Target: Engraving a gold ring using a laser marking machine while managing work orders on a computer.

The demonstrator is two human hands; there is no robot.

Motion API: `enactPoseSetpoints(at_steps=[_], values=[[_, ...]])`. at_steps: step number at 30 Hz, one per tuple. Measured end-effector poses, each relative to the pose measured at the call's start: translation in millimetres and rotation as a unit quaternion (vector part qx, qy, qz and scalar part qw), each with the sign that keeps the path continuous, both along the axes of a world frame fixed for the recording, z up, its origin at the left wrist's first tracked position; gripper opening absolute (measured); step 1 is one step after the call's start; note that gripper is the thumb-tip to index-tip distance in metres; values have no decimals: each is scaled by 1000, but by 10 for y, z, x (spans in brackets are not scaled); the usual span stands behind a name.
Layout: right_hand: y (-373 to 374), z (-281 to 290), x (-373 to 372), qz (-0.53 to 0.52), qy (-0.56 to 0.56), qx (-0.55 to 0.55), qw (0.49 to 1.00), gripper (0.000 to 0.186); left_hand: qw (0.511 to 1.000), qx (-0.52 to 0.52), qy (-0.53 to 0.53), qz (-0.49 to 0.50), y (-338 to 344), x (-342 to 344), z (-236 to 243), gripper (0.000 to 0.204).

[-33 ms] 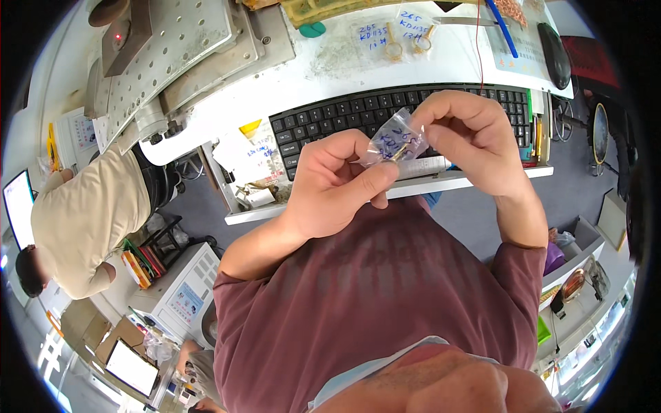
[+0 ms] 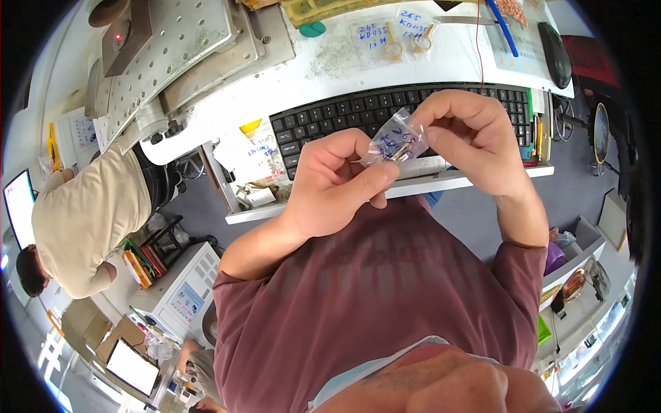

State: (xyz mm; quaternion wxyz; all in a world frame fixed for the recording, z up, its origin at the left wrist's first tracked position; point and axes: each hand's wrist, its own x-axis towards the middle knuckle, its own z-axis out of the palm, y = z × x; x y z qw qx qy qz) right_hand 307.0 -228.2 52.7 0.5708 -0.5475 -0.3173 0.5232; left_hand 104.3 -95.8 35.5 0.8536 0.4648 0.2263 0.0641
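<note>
A small clear plastic zip bag [image 2: 398, 140] with blue handwriting is stretched between my hands, over the front of a black keyboard [image 2: 351, 112]. A small gold-coloured metal piece shows at the bag's lower part; its exact kind is hard to make out. My left hand [image 2: 334, 180] pinches the bag's lower left edge between thumb and fingers. With thumb and forefinger my right hand [image 2: 471, 134] grips its right side near the top. Beyond the keyboard, two more marked clear bags [image 2: 375, 43], each with a gold ring-shaped piece, lie on the white desk [image 2: 323, 62].
A perforated metal plate [image 2: 182, 34] stands at the back left. A black mouse [image 2: 554, 55], a blue pen [image 2: 502, 29] and a thin red wire lie at the back right. Below the keyboard sits an open drawer [image 2: 482, 177]. Another person [image 2: 93, 213] bends over at the left.
</note>
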Motion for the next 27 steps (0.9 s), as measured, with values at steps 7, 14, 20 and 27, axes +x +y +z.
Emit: enactPoseSetpoints(at_steps=[7, 14, 20, 27], values=[[-36, 22, 126, 41, -3, 18, 999, 14, 999, -25, 6, 34, -33, 64, -14, 15], [-54, -83, 96, 74, 54, 30, 995, 11, 999, -10, 48, -5, -34, 47, 41, 10], [-111, -57, 168, 108, 22, 18, 994, 13, 999, -6, 39, 4, -66, 45, 5, 10], [-152, -37, 158, 119, 44, 5, 992, 9, 998, 27, 42, -40, -26, 86, 100, 5]])
